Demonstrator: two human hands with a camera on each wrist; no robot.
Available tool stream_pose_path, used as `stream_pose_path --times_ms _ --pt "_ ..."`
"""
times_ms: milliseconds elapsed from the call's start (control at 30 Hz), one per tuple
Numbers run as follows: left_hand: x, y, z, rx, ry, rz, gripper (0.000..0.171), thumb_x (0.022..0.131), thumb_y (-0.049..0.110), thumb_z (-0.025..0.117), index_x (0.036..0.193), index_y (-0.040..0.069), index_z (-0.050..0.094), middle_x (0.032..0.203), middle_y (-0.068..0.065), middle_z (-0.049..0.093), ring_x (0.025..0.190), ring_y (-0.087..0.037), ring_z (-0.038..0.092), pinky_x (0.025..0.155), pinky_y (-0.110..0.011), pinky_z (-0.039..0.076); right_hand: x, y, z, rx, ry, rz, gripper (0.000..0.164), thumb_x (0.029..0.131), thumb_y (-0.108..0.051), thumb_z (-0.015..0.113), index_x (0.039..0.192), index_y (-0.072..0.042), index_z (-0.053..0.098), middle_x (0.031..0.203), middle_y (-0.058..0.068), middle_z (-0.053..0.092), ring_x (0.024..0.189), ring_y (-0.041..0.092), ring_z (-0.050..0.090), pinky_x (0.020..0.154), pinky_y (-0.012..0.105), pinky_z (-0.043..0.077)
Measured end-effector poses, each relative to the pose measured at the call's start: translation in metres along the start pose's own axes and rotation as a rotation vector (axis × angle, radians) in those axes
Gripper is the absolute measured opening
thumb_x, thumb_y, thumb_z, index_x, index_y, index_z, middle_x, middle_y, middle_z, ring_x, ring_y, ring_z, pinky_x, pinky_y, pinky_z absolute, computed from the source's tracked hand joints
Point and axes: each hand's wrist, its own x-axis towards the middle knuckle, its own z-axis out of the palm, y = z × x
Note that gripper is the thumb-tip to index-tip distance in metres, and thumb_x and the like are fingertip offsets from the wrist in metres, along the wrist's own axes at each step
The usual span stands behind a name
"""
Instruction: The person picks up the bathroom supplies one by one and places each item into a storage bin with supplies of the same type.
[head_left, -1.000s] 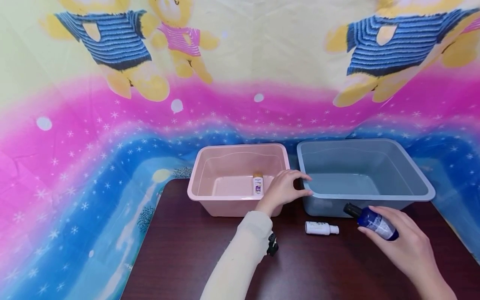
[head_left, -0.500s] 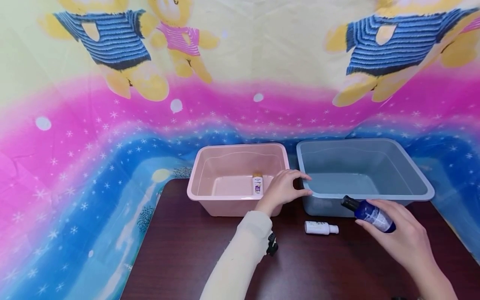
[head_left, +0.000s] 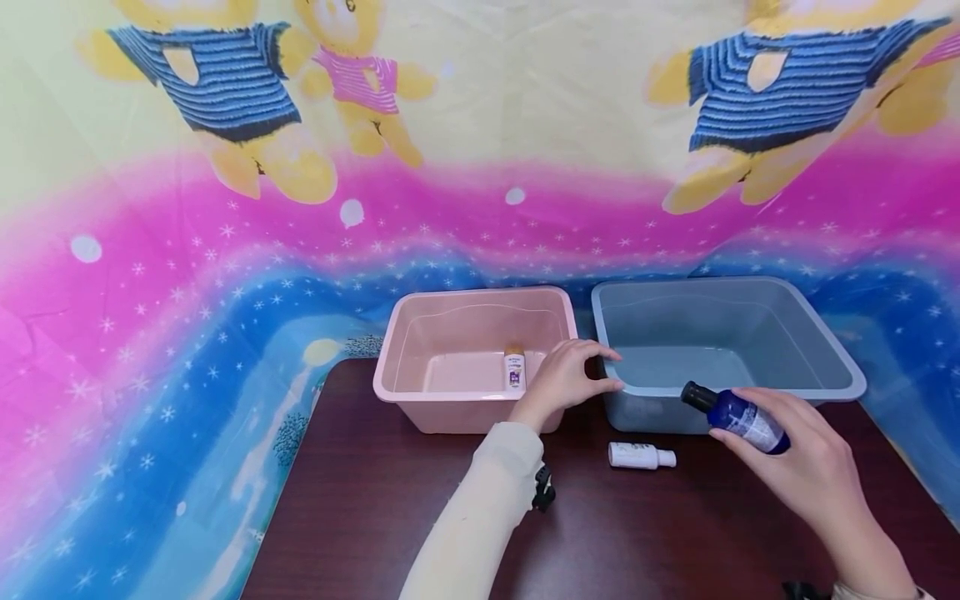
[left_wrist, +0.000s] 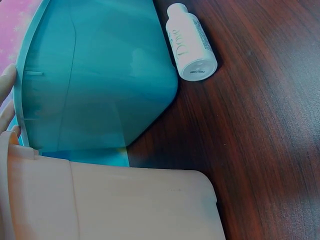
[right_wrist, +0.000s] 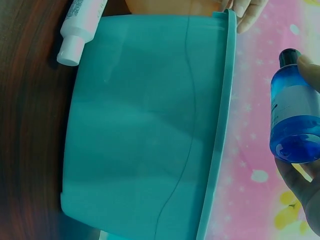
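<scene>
My right hand (head_left: 806, 467) holds a dark blue bottle (head_left: 750, 423) with a black cap, tilted, in front of the grey-blue bin (head_left: 727, 395). Fingers and thumb go round its sides; the right wrist view shows the translucent blue bottle (right_wrist: 294, 107) and its pale label. My left hand (head_left: 566, 379) rests between the two bins, thumb and fingers apart, fingertips at the near left corner of the grey-blue bin's rim. Below that bin, a small white bottle (head_left: 641, 456) lies on its side on the table. A white bottle with a gold cap (head_left: 515, 371) lies inside the pink bin (head_left: 442, 396).
Both bins stand side by side at the back of the dark wooden table (head_left: 360, 517). Behind them hangs a colourful cloth (head_left: 480, 200) printed with bears. The pink bin's near right corner lies partly behind my left hand.
My right hand has lifted the blue bottle slightly up and to the left. The left hand, the bins and the white bottles have stayed in place.
</scene>
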Motion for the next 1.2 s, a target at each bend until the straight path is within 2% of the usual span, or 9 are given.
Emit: stream_pose_path --times_ms 233,400,567,767,1000,1200 --pt "0.001 0.001 0.0 0.0 -0.003 -0.002 0.037 0.086 0.046 0.074 0.12 0.03 0.07 0.123 0.015 0.064 0.117 -0.004 0.052 0.107 -0.028 0.037 0.005 0.003 -0.004 -0.02 0.004 0.005 0.067 0.068 -0.049 0.089 0.123 -0.015 0.071 0.119 0.014 0.065 0.116 -0.014 0.04 0.088 -0.002 0.025" --pt "0.002 0.002 0.0 0.004 -0.007 -0.011 0.037 0.087 0.045 0.074 0.12 0.031 0.071 0.123 0.015 0.064 0.118 -0.005 0.052 0.108 -0.029 0.037 0.009 0.004 -0.007 -0.017 0.004 -0.007 0.066 0.068 -0.046 0.089 0.122 -0.013 0.071 0.118 0.014 0.066 0.117 -0.015 0.039 0.09 -0.001 0.025" --pt "0.002 0.003 -0.002 0.006 -0.008 -0.017 0.037 0.087 0.045 0.075 0.12 0.03 0.071 0.123 0.015 0.064 0.119 -0.005 0.052 0.108 -0.029 0.036 0.013 0.006 -0.008 -0.013 0.005 -0.009 0.067 0.069 -0.051 0.087 0.121 -0.013 0.071 0.117 0.014 0.066 0.117 -0.017 0.038 0.09 -0.001 0.025" --pt "0.001 0.004 -0.002 0.01 -0.01 -0.019 0.037 0.087 0.045 0.074 0.121 0.031 0.07 0.124 0.015 0.064 0.119 -0.005 0.051 0.108 -0.028 0.037 0.017 0.006 -0.009 -0.027 -0.003 -0.008 0.066 0.066 -0.04 0.092 0.122 -0.013 0.07 0.119 0.014 0.065 0.115 -0.009 0.044 0.089 -0.002 0.025" --pt "0.0 0.002 -0.001 -0.004 -0.01 -0.012 0.038 0.087 0.044 0.074 0.121 0.028 0.071 0.124 0.014 0.064 0.119 -0.005 0.051 0.109 -0.03 0.036 0.021 0.007 -0.01 -0.005 0.002 0.007 0.069 0.06 -0.021 0.095 0.123 -0.013 0.07 0.118 0.015 0.065 0.117 -0.018 0.037 0.087 -0.001 0.026" --pt "0.0 0.001 0.0 -0.011 -0.006 -0.018 0.036 0.087 0.045 0.074 0.12 0.031 0.07 0.124 0.015 0.063 0.119 -0.005 0.051 0.108 -0.03 0.036 0.023 0.01 -0.01 -0.024 -0.015 0.01 0.071 0.057 -0.018 0.096 0.123 -0.012 0.07 0.118 0.014 0.065 0.116 -0.019 0.036 0.086 0.0 0.025"
